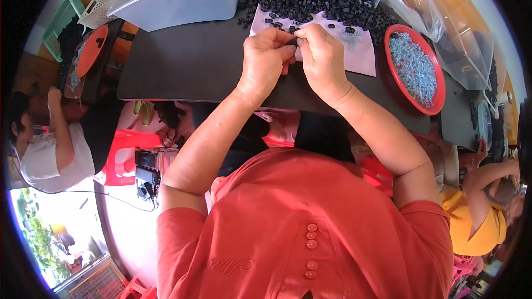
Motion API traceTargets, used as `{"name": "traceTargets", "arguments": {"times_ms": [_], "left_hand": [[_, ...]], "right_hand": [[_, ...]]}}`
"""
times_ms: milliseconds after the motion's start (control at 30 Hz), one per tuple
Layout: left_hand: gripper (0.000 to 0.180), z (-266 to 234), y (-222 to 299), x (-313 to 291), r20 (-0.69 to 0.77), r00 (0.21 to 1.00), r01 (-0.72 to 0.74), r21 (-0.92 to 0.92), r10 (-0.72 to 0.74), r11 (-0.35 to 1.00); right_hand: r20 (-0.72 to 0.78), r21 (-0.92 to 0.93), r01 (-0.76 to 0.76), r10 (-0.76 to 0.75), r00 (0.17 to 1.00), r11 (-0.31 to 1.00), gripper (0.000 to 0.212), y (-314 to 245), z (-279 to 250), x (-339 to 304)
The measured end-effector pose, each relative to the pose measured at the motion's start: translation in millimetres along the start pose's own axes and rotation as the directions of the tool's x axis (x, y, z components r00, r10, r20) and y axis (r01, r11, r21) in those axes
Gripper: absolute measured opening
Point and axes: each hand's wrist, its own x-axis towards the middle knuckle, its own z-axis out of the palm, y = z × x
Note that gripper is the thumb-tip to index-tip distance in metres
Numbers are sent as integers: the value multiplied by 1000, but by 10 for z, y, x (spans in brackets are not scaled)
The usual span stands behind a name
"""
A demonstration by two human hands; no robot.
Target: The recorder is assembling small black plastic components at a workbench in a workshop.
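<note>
Red shirt [327, 199], stitched lettering [229, 266], left fingers [286, 51] and right fingers [306, 33] pinching, seemingly, black piece [294, 41]

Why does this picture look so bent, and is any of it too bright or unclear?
Head view: the fisheye lens warps things near the black rim, such as the yellow shirt; head view: glare washes out the bright opening and pale floor; head view: the small dark piece between left hand and right hand is too tiny for detail.
</note>
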Motion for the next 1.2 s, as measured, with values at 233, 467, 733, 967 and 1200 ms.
{"name": "traceTargets", "arguments": {"times_ms": [233,467,733,967,1200], "left_hand": [[12,7,-38,13,-16,1000,-11,34,12,999],[11,10,-77,10,-59,995,-80,68,84,994],[13,-16,-65,1,-59,996,-64,17,65,998],[13,-34,107,14,-7,999,40,-141,-41,989],[15,-103,55,53,30,999,49,-275,-42,960]], "right_hand": [[14,-120,122,-121,993,985,18,-23,-9,8],[15,-128,138,-137,990,982,17,-33,-3,10],[13,-139,185,-185,983,973,15,-3,40,12],[36,149,-81,77,996,985,9,15,-75,68],[201,361,-434,386,900,825,8,-29,-131,138]]}}
